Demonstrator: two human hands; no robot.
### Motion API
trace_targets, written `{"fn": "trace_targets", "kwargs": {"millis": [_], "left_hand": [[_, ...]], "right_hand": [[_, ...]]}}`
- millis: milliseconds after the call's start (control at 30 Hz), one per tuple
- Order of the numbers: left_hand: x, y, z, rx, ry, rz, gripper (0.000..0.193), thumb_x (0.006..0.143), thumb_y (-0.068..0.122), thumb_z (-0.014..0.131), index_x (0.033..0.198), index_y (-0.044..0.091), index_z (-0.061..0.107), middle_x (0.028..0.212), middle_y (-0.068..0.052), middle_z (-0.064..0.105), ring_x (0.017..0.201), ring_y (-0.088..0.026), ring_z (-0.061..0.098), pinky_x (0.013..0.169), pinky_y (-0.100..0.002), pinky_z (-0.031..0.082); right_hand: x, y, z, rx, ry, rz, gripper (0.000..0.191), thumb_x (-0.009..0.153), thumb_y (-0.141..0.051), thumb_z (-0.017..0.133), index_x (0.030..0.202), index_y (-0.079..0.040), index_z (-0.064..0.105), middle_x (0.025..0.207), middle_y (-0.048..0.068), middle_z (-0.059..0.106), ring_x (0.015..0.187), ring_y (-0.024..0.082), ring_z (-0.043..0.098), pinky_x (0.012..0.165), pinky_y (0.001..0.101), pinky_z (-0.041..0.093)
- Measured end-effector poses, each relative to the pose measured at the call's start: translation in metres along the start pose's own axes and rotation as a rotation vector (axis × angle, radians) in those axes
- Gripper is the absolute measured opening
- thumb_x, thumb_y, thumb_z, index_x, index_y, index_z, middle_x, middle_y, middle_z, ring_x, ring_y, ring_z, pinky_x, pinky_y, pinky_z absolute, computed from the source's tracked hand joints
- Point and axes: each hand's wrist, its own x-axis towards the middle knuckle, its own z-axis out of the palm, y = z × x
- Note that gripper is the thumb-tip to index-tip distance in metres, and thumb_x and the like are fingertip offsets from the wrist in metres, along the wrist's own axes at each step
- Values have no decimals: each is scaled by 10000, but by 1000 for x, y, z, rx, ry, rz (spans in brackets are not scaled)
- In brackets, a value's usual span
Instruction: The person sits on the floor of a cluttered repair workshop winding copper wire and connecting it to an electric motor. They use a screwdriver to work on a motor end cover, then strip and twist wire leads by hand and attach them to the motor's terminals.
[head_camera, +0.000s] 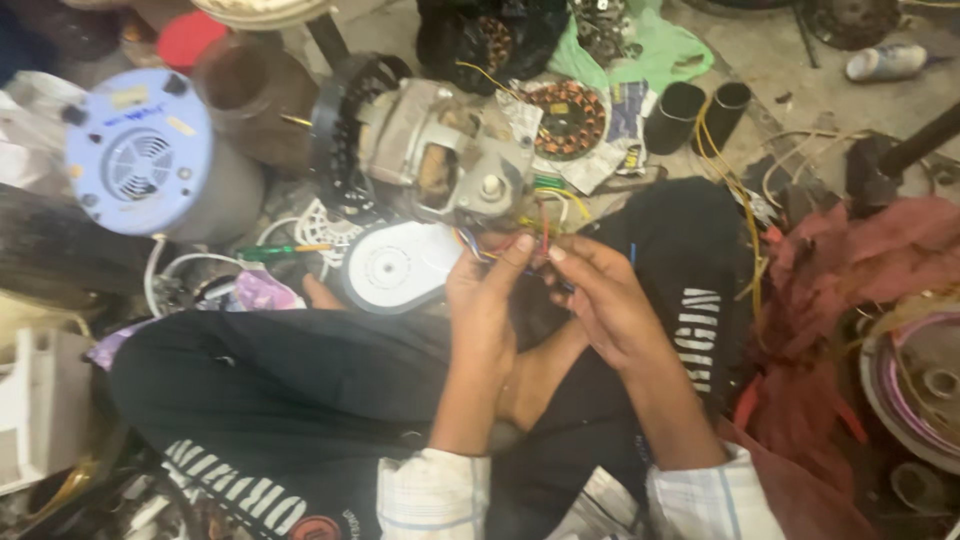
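Presently, at frame centre, left hand and right hand fingers pinch the motor's coloured wires, unjoined, casing open.

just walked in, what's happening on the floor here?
A person sits cross-legged among motor parts. Both hands work a bundle of thin coloured wires leading from a grey electric motor in front of them. The left hand pinches the wires at its fingertips; the right hand holds them just beside it. A white round motor cover lies by the left hand, and a copper-wound stator sits behind the motor.
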Motion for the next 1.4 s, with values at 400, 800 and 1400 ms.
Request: {"fn": "trace_targets", "kwargs": {"millis": [400,800,1400], "left_hand": [[0,-10,-6,92,25,86,141,888,64,776,1005,15,715,977,-54,730,930,-142,650,881,-312,497],[-1,-6,-11,157,52,108,142,886,62,751,1015,39,697,977,-46,723,919,-134,650,857,-301,517],[-24,14,-12,-4,83,35,213,937,107,666,1136,53,613,1028,-57,691,917,-177,664,851,-360,536]], "right_hand": [[8,17,-20,153,-113,-42,314,899,-71,692,1197,-116,606,1095,28,629,955,150,609,824,341,507],[39,1,2,101,-50,-2,178,989,-219,639,1108,-92,680,1027,28,718,937,164,667,830,383,545],[99,-65,-16,-277,-39,-20,240,1005,-275,637,1034,-49,713,899,12,711,720,104,613,624,244,472]]}}
